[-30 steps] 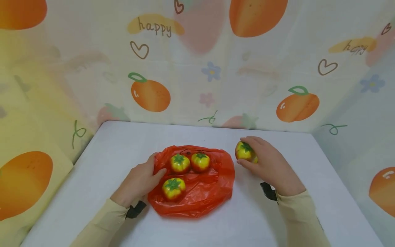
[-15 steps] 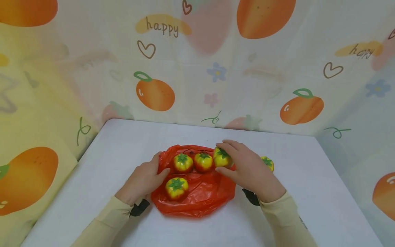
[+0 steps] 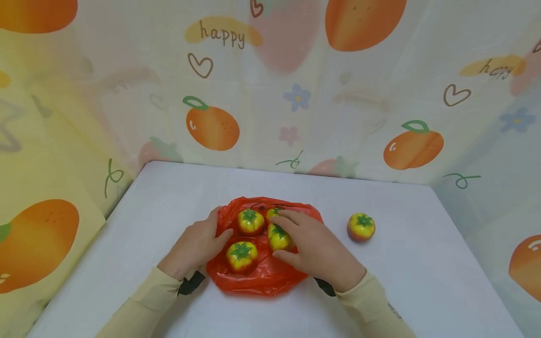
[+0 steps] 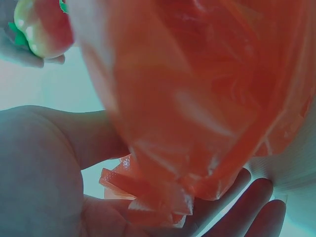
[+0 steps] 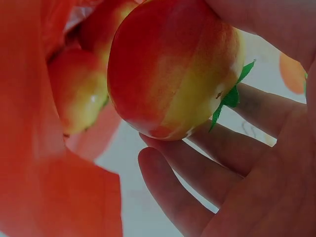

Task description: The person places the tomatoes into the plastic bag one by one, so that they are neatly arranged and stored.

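Note:
My left hand (image 3: pixel 194 246) grips the left edge of a red plastic bag (image 3: pixel 270 277); in the left wrist view, bunched bag plastic (image 4: pixel 160 205) lies between thumb and fingers. With my right hand (image 3: pixel 319 246) I hold a shiny yellow-and-red artificial tomato (image 3: pixel 279 238) with a green star-shaped calyx, over the bag's right half. Fingers and thumb curl round this tomato (image 5: pixel 168 74) in the right wrist view. Three similar tomatoes lie within the bag: one at back left (image 3: pixel 250 221), one at front left (image 3: pixel 242 256), and one behind (image 3: pixel 272 213), partly hidden by my right hand.
Another tomato (image 3: pixel 361 227) sits on the white table (image 3: pixel 401 281), right of the bag. A fruit-patterned cloth (image 3: pixel 262 117) hangs behind the table and along its sides.
My right hand has carried its tomato leftward from the table to over the bag. The tomato at right has come into full view. My left hand stays on the bag's edge.

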The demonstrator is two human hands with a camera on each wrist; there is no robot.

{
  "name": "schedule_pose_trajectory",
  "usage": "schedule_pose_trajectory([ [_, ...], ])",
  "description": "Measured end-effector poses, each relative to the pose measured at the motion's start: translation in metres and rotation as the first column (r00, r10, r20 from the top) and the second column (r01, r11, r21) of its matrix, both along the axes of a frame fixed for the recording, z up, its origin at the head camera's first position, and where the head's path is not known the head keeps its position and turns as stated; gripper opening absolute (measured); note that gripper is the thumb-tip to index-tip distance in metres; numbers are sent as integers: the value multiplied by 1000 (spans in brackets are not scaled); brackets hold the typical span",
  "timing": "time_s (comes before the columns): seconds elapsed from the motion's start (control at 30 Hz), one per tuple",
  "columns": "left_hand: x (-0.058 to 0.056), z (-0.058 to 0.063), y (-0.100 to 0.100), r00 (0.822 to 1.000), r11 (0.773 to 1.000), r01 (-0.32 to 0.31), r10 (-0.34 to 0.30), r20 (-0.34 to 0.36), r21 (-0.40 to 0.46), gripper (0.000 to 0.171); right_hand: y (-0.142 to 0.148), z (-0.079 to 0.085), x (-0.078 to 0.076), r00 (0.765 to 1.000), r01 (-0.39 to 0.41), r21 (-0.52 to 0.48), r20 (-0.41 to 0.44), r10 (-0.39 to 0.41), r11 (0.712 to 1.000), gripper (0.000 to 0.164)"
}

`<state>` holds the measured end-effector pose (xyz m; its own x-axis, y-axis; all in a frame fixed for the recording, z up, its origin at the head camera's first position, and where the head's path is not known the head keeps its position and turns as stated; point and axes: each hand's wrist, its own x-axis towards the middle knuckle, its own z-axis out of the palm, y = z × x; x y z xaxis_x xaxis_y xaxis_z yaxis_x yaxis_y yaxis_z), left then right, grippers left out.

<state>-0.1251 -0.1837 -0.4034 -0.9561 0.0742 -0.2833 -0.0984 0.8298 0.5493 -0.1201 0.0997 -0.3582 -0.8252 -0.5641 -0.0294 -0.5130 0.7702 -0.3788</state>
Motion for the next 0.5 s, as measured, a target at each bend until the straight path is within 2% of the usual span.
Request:
schedule_pose_trajectory([
  [0.5, -1, 0, 1, 1000, 1000, 17, -17, -5, -6, 81, -12, -27, 10, 995, -83, 76, 65, 78, 994, 66],
])
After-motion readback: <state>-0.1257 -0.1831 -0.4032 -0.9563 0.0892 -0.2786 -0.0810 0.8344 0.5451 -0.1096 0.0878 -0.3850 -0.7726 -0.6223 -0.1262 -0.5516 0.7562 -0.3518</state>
